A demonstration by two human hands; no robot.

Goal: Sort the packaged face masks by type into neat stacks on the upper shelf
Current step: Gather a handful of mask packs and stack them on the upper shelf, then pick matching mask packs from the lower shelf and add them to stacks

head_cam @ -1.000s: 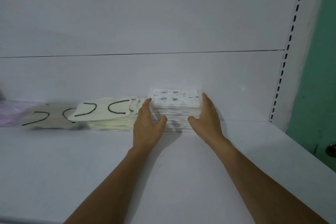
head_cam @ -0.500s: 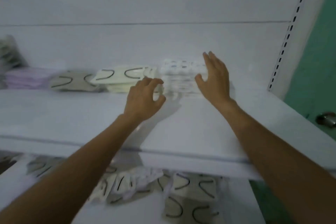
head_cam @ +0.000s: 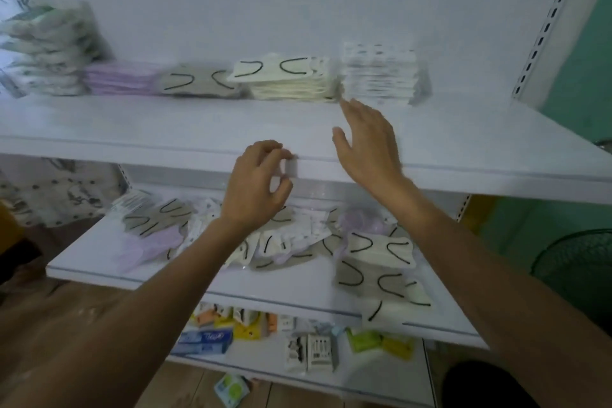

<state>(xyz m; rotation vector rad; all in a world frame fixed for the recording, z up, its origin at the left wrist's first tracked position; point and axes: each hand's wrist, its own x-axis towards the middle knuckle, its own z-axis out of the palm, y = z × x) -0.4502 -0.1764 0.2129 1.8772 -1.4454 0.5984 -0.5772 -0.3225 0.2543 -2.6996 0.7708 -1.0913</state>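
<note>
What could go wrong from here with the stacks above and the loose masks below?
The top packets of the cream stack sit askew over the grey stack; they may slide off. The right hand, open, is near the tall patterned stack and could knock it. On the lower shelf, a cream packet lies right at the front edge and might fall.

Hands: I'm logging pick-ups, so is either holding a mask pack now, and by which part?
Nothing is held. The left hand is loosely curled before the upper shelf edge; the right hand is open, short of the patterned stack.
</note>
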